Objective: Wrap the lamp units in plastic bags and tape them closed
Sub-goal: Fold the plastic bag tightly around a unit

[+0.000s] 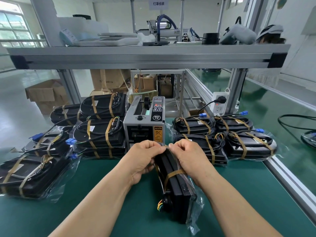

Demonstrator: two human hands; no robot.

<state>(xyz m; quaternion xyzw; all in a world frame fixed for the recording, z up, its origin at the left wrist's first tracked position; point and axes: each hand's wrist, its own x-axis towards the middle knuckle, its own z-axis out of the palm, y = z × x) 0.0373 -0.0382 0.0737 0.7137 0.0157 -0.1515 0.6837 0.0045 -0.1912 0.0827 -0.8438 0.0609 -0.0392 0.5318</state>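
A black lamp unit (177, 190) in a clear plastic bag stands on its edge on the green mat, in the middle of the view. One brown tape band (174, 173) circles it. My left hand (143, 159) and my right hand (186, 158) pinch a short strip of tape (165, 146) between them, over the unit's far top end. Both hands also rest against the bagged unit. Coloured wires (159, 205) stick out at its near left corner.
A grey tape dispenser (143, 124) stands just behind my hands. Stacks of bagged, taped lamp units lie left (100, 134) and right (222, 142). An aluminium shelf (147, 55) spans overhead. A power socket (219, 103) is on the right post. Bench edge rail runs on the right.
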